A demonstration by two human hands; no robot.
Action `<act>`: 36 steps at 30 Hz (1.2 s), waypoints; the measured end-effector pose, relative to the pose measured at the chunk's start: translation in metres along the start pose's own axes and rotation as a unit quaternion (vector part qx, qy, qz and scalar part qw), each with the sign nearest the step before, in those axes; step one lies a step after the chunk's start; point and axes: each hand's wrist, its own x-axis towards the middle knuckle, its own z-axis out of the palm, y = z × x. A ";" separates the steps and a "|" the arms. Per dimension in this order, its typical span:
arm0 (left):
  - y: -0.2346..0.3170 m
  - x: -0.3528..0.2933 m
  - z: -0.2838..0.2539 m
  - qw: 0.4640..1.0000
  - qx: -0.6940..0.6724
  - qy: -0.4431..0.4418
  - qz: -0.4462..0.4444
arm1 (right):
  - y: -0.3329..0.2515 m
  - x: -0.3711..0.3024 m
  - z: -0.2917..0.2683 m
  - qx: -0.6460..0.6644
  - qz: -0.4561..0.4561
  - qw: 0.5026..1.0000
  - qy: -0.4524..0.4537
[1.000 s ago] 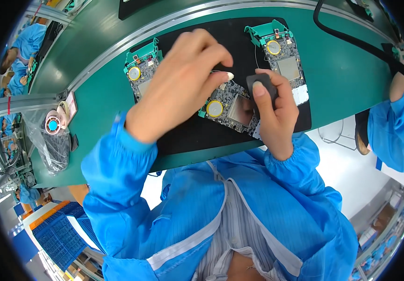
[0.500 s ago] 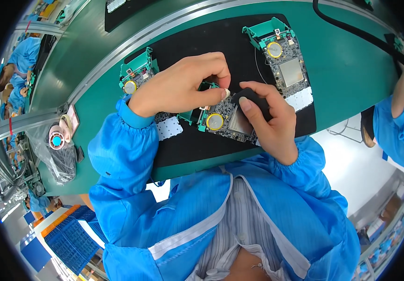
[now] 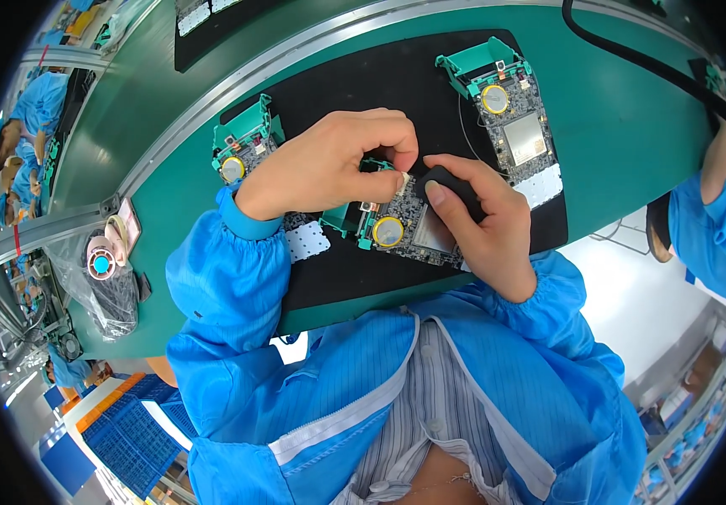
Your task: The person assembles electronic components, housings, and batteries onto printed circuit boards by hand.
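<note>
In the middle of the black mat lies a circuit board with a round yellow-rimmed coin cell, a silver shield plate and a green plastic frame. My left hand reaches over its far edge, thumb and forefinger pinched on a small white piece, perhaps a connector; its exact kind is too small to tell. My right hand grips a dark black block between thumb and fingers, over the board's right part. The block and my fingers hide that part of the board.
Similar boards lie on the mat at the right and, partly behind my left wrist, at the left. A plastic bag and a small pink fan sit at the table's left. A black cable arches over the far right.
Both hands stay at the middle board with the same grips. My left hand sits slightly lower in the picture, and the whole view has shifted a little.
</note>
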 end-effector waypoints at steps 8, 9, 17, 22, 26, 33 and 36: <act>0.012 -0.003 -0.001 0.993 -0.045 -0.022 -0.104 | -0.019 0.017 -0.008 0.040 0.107 0.992 -0.062; 0.011 -0.004 -0.001 0.994 -0.051 -0.015 -0.094 | -0.022 0.022 -0.010 -0.005 0.087 0.993 -0.078; 0.017 -0.002 0.014 0.965 -0.196 0.061 -0.164 | -0.035 0.056 -0.012 -0.253 0.028 0.948 -0.192; 0.018 -0.007 0.013 0.974 -0.160 0.037 -0.153 | -0.033 0.027 -0.017 -0.101 0.098 0.980 -0.140; 0.030 -0.006 0.014 0.982 0.153 0.093 -0.062 | 0.000 -0.010 -0.015 -0.039 -0.073 0.993 -0.081; 0.023 -0.018 0.014 0.891 0.419 0.174 0.022 | -0.005 -0.008 0.011 0.009 -0.134 0.991 -0.007; 0.027 -0.038 0.058 0.899 0.422 0.111 -0.024 | 0.001 -0.001 -0.039 0.068 0.017 0.984 0.162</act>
